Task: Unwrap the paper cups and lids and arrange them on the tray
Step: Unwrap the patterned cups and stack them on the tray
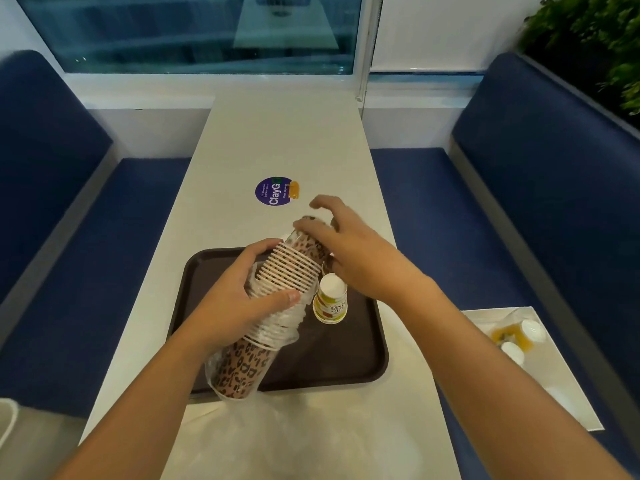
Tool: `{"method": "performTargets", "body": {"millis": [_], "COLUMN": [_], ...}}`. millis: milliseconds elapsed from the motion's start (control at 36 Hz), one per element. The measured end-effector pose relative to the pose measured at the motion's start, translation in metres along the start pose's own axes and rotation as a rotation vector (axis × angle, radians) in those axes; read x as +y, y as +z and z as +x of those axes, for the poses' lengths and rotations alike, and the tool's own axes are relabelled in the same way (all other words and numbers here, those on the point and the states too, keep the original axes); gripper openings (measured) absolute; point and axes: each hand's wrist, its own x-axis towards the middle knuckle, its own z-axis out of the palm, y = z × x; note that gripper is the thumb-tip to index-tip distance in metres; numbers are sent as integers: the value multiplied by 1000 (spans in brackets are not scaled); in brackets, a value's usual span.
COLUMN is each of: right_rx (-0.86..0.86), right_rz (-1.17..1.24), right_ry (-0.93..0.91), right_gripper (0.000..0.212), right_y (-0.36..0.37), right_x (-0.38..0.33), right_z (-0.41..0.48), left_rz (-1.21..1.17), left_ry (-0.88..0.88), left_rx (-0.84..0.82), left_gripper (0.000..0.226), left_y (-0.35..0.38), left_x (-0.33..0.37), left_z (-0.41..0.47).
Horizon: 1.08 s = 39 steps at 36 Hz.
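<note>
Both hands are clamped on one stack of paper cups [292,270], which has a brown leopard-spot print and is held tilted above the tray [349,358]. Its lower end points to the lower left of the frame and its upper end to the centre.

The left hand [239,299] grips the stack round the middle, thumb across the cream rims. Clear plastic wrap [277,329] is bunched there and hangs loose round the lower cups. The right hand [349,247] curls its fingers over the upper end of the stack, with the forefinger lifted a little above the others.

The dark brown tray lies on the white table [284,140], under the hands. On it, just right of the stack, a small paper cup [330,301] with a yellow and red print stands upside down.

A round purple sticker [273,191] sits on the table beyond the hands. A pale translucent sheet [298,431] lies on the table at the bottom of the frame.

At the right edge, on the blue bench seat [433,216], a white flat board [557,389] carries a clear bag [517,336] with white round pieces and something orange; I cannot tell what they are.
</note>
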Motion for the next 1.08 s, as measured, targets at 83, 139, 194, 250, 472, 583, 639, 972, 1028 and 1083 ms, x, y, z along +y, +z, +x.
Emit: {"method": "performTargets", "body": {"millis": [83,139,194,250,472,583,639,972,1028,1083], "right_rx": [221,312,323,274,-76,-152,-171,74,-20,-50], "right_rz": [-27,154,366,464,422,413,432,689,741,767], "right_ry": [87,298,500,612,737,775,757,364,302,267], "right_gripper": [75,72,73,75,80,90,94,25,19,18], "right_y": [3,11,24,39,104,122,122,13,3,1], "right_x": [25,40,51,61,85,91,93,18,0,-10], "right_z": [2,1,1,-3,-8,-12,-13,-8,-7,-7], "left_rz": [-29,-26,-12,-3,-8,4,16,23,30,39], "left_ry": [-28,-47,-64,-80,-131,-129,-121,-67,-49,-35], "left_rx": [23,45,66,79,81,77,82,71,67,64], "left_gripper": [66,67,70,73,69,70,73,71,71,70], "left_y": [-2,-3,-4,-5,0,3,2,2,4,5], "left_x": [-1,-3,-5,-8,-17,-19,-18,-1,2,4], "left_z": [3,5,8,12,24,28,28,14,11,8]}}
